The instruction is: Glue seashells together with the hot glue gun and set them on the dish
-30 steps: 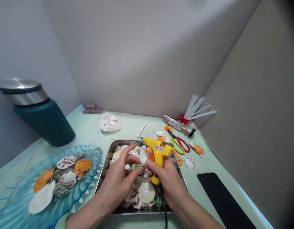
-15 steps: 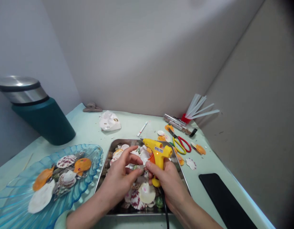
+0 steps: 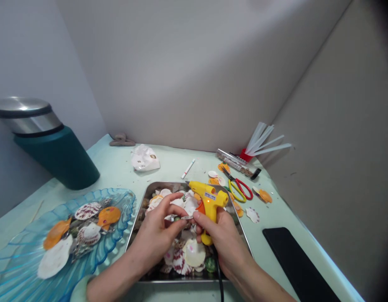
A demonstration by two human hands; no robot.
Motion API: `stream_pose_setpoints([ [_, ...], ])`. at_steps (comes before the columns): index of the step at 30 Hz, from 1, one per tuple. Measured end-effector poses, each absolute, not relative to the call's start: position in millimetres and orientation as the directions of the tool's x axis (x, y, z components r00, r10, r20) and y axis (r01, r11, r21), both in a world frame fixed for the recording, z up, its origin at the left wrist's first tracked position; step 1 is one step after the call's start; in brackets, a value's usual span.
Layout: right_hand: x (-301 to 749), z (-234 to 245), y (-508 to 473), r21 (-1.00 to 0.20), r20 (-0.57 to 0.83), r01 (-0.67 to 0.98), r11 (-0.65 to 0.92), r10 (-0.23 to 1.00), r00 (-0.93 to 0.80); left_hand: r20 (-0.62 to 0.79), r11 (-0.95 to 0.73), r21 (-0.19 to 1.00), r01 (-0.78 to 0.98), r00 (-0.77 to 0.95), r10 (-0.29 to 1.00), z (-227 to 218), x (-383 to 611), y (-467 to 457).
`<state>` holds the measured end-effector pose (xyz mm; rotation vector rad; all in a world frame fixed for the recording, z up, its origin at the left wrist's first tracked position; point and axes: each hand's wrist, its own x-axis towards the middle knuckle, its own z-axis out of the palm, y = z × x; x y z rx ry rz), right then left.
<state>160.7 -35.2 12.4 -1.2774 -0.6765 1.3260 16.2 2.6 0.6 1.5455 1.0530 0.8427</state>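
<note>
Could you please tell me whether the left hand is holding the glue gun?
No, the right hand alone grips the glue gun.

The left forearm [image 3: 118,273] slants in from seven o'clock, the left hand [image 3: 154,237] arching its index finger [image 3: 168,201] above a thumb and middle finger brought close together, while the right forearm [image 3: 261,277] enters from five, the right hand [image 3: 227,237] curled in a grip, thumb pointing toward ten.
</note>
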Motion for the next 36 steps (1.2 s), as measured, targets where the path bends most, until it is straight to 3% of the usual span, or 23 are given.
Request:
stream_pose_setpoints([
  [10,160,13,-36,-0.924,-0.32,-0.288,-0.25,0.92,0.228,-0.015,-0.04,0.988,0.152,0.343,0.939,7,18,4],
  [16,159,14,-37,-0.925,-0.317,-0.287,-0.249,0.922,0.221,0.066,-0.123,0.974,0.191,0.283,0.957,8,16,2],
  [21,160,16,-39,-0.949,-0.275,-0.218,-0.228,0.937,0.214,0.073,-0.104,0.988,0.116,0.241,0.968,8,13,1],
  [25,165,16,-41,-0.99,-0.142,-0.028,-0.139,0.958,0.249,0.056,-0.06,0.998,0.013,0.191,0.98,8,10,2],
  [30,170,12,-50,-0.98,0.044,0.199,-0.003,0.972,0.231,0.111,-0.112,0.994,0.014,0.09,0.99,9,7,3],
  [36,181,6,-61,-0.853,0.363,0.416,0.314,0.931,0.039,0.094,-0.093,0.994,-0.053,0.015,0.995,9,5,6],
])
